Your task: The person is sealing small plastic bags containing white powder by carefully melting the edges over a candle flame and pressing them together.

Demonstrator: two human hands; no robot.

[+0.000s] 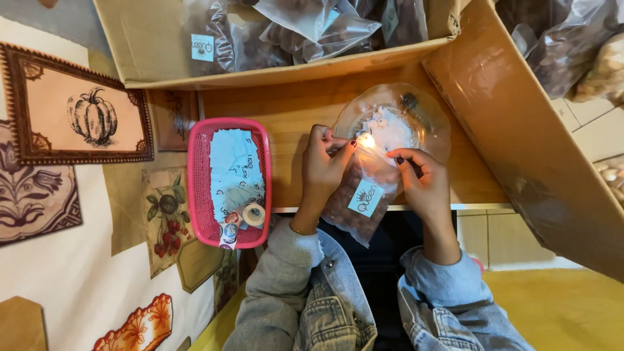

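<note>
**Both hands pinch the bag by the flame**

Denim sleeves (pixel 338 312) low in frame. Left hand (pixel 323 170) and right hand (pixel 421 179), fingers closed, grip the clear bag (pixel 357 201) of brown pieces at a candle flame (pixel 368 140), over the glass dish (pixel 416 117). Pink basket (pixel 198 188) sits left.

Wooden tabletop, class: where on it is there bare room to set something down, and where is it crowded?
Bare wood lies between the pink basket and the left hand, and along the cardboard box edge above. It is crowded where both hands, right hand included, hold the clear bag beside the glass dish.
</note>
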